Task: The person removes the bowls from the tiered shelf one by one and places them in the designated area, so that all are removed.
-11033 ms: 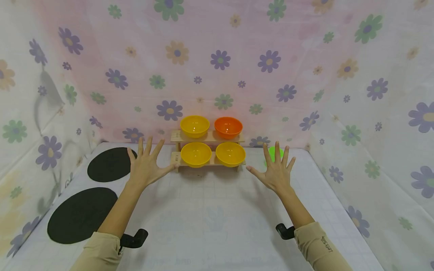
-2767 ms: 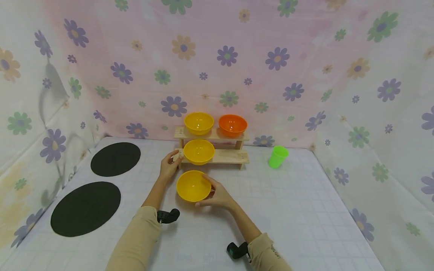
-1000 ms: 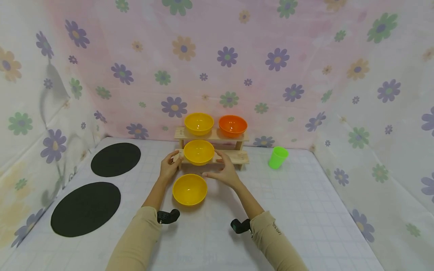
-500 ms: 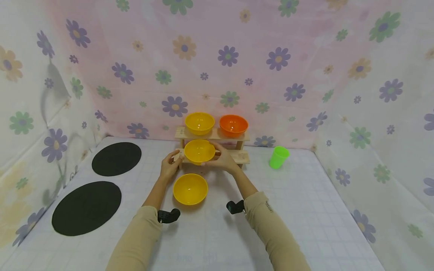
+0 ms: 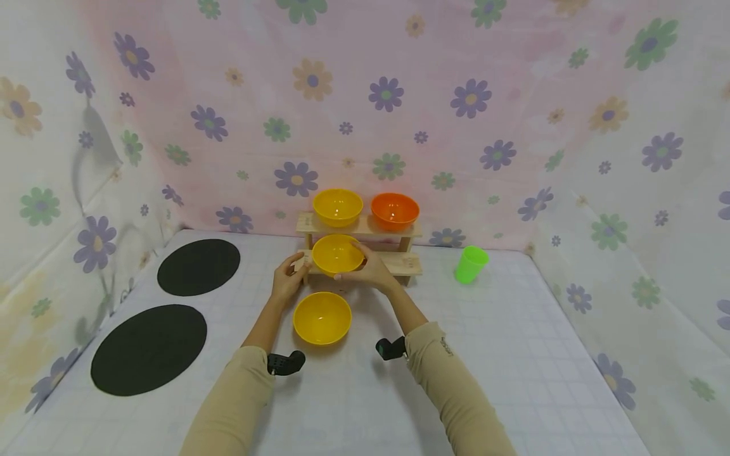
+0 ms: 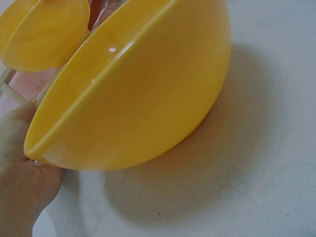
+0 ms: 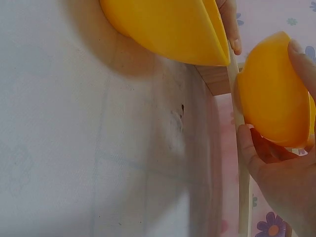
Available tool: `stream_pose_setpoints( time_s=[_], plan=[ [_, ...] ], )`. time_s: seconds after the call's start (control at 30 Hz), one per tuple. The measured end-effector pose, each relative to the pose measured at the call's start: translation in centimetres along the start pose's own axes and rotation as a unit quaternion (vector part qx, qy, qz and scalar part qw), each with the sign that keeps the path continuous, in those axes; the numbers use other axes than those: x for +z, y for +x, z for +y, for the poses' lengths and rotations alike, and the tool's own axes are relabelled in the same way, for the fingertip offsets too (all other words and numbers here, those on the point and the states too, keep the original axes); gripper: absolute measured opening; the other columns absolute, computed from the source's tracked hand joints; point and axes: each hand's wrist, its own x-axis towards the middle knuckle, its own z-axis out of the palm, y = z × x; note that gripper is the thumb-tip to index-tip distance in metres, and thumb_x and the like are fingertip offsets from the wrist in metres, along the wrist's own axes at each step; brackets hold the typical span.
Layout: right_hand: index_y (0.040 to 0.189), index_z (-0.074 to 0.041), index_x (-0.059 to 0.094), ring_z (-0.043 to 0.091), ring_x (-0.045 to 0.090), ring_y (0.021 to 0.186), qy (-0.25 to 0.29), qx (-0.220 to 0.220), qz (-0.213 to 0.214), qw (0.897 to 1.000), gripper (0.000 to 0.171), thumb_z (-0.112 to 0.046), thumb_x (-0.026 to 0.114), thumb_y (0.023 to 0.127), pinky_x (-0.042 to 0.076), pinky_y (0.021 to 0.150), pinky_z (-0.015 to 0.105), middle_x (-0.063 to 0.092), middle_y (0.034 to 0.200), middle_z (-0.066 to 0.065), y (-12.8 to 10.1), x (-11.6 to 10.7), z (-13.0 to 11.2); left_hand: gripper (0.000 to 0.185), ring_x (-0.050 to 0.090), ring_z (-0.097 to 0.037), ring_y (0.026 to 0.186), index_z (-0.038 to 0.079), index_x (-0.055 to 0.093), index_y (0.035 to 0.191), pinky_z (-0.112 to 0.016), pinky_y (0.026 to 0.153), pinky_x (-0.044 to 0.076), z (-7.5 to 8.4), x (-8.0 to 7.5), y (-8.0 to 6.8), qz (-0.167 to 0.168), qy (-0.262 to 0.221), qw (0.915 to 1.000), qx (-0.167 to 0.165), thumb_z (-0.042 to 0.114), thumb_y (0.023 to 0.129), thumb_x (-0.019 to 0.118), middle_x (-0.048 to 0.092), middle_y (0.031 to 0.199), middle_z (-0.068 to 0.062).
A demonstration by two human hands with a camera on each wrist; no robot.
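Note:
My right hand [image 5: 373, 271] grips the right side of a yellow bowl [image 5: 336, 254] on the lower tier of a two-tier wooden rack [image 5: 393, 261]. In the right wrist view, fingers and thumb of that hand span this bowl [image 7: 274, 94], which sits at the shelf board. My left hand [image 5: 286, 282] holds the left end of the lower tier. Another yellow bowl [image 5: 322, 318] stands upright on the table in front of the rack, touched by neither hand; it fills much of the left wrist view. On the upper tier are a yellow bowl [image 5: 338, 208] and an orange bowl [image 5: 395, 211].
A green cup [image 5: 471, 265] stands on the table to the right of the rack. Two black round mats [image 5: 149, 349] lie at the left. Flowered cloth [image 5: 353, 152] hangs behind the rack and along both sides.
Eleven seconds ago both hands were spread open and the table bowl stood on the lower tier's right. The right hand then set it down, released it and gripped the lower tier's other bowl.

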Motion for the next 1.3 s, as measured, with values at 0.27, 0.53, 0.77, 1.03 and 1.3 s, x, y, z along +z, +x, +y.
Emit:
stream_pose_setpoints(
  time_s=[0.27,0.53,0.77,1.03,1.3],
  plan=[
    [0.148,-0.012,0.030,0.024,0.039,0.131,-0.006,-0.002,0.018,1.000,0.094,-0.023,0.083,0.071,0.030,0.109,0.039,0.036,0.147,0.010,-0.6,0.2,0.0,0.046,0.049,-0.031,0.117,0.001,0.047,0.136,-0.015,0.077,0.043,0.0,-0.1,-0.2,-0.006,0.005,1.0000,0.001,0.018,0.094,0.059,0.046,0.139,-0.019],
    [0.148,-0.011,0.029,0.026,0.039,0.131,-0.003,0.010,0.024,1.000,0.095,-0.023,0.083,0.071,0.030,0.108,0.040,0.035,0.148,0.013,-1.5,-0.5,0.0,0.047,0.039,-0.035,0.125,0.001,0.046,0.136,-0.045,0.104,0.034,-0.1,-0.2,0.0,-0.016,-0.003,0.9999,0.001,0.018,0.094,0.058,0.038,0.145,-0.017],
    [0.148,-0.012,0.028,0.026,0.036,0.133,-0.019,0.012,0.017,1.000,0.095,-0.028,0.082,0.072,0.030,0.108,0.040,0.033,0.149,0.011,-2.2,-1.1,0.1,0.046,0.044,-0.032,0.120,0.002,0.048,0.135,-0.035,0.094,0.041,0.0,-0.1,0.0,-0.007,0.012,0.9999,0.001,0.018,0.093,0.059,0.041,0.144,-0.015],
    [0.148,-0.012,0.029,0.026,0.039,0.129,-0.018,0.012,0.024,0.999,0.094,-0.028,0.082,0.072,0.033,0.106,0.041,0.036,0.147,0.010,-3.3,-1.9,0.1,0.046,0.049,-0.030,0.116,0.003,0.048,0.135,-0.013,0.074,0.041,-0.1,-0.1,0.1,-0.006,0.016,0.9999,0.004,0.018,0.093,0.059,0.044,0.141,-0.016],
    [0.147,-0.013,0.030,0.026,0.037,0.131,-0.012,0.016,0.037,0.999,0.092,-0.028,0.082,0.073,0.031,0.108,0.041,0.036,0.148,0.008,-4.0,-2.6,0.3,0.046,0.050,-0.030,0.112,0.001,0.048,0.135,-0.010,0.066,0.041,0.0,-0.1,-0.1,-0.004,0.008,1.0000,0.001,0.017,0.093,0.059,0.044,0.140,-0.019]
  ],
)
